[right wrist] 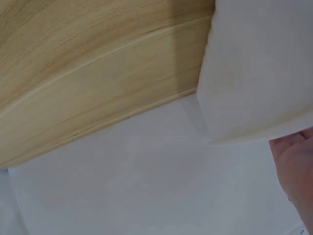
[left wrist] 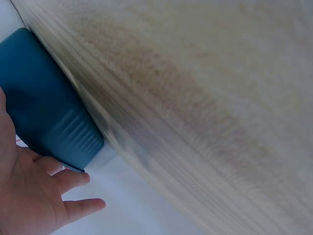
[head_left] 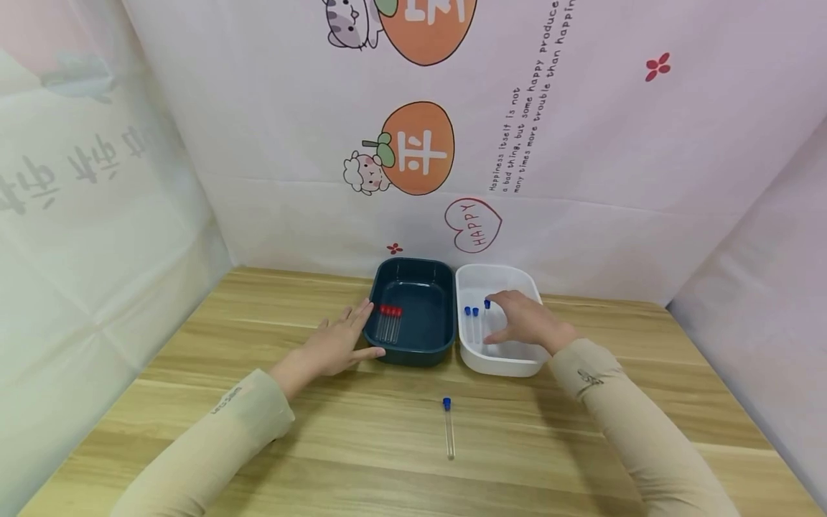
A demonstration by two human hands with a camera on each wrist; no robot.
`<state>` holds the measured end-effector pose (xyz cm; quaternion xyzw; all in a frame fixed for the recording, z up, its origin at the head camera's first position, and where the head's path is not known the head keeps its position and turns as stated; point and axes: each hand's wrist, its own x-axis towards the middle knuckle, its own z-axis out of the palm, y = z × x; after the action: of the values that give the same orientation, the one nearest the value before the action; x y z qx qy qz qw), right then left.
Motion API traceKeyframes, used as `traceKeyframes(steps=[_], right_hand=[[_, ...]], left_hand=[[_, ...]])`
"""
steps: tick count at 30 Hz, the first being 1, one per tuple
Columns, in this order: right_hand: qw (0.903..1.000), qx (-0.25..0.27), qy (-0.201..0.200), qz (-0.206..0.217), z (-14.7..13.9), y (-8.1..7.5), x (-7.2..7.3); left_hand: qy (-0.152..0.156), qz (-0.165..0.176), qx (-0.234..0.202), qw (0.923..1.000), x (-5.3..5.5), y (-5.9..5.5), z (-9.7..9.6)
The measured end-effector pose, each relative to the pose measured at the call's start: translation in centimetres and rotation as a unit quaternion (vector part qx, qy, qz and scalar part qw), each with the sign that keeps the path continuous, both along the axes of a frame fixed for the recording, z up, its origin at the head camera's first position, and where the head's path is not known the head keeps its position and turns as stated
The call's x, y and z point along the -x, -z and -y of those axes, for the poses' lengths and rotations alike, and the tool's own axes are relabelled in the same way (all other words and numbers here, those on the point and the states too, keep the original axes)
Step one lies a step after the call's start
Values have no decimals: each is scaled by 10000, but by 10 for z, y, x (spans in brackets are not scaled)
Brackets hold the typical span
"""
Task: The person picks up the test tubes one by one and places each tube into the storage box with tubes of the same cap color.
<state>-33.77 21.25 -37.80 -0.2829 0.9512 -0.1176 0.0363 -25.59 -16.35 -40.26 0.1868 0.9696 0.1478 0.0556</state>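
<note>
My left hand point(head_left: 336, 343) rests against the left side of a dark teal bin point(head_left: 413, 357), fingers extended along its wall and thumb near the front corner. Several red-capped test tubes point(head_left: 390, 324) lie side by side inside that bin. Over the white bin point(head_left: 504, 366), my right hand point(head_left: 522, 319) holds a blue-capped test tube point(head_left: 487, 305), fingers at the cap and thumb near the other end. Left of it in the same bin lie two blue-capped tubes point(head_left: 472, 323). The right wrist view shows only part of the hand, behind the white bin's rim.
Another blue-capped test tube point(head_left: 449, 429) lies on the wooden table point(head_left: 362, 445) in front of the bins. The two bins stand next to each other near the back edge, close to a printed cloth backdrop point(head_left: 291, 129). Cloth also hangs at both sides.
</note>
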Motion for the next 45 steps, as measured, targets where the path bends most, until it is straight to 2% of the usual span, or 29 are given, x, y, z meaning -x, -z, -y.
traceKeyframes(steps=[7, 22, 27, 34, 45], right_hand=[[9993, -161, -66, 317, -5, 8, 9], [9982, -433, -59, 409, -8, 22, 19], [9980, -473, -175, 393, -5, 20, 17], [9964, -476, -63, 696, -4, 19, 16], [9954, -511, 113, 806, 0, 16, 14]], left_hand=[[-15, 27, -8, 10000, 0, 0, -1], [13, 48, -70, 10000, 0, -3, -2], [7, 24, -41, 10000, 0, -3, -2], [21, 46, -52, 10000, 0, -2, -1], [-15, 25, -26, 10000, 0, -1, 1]])
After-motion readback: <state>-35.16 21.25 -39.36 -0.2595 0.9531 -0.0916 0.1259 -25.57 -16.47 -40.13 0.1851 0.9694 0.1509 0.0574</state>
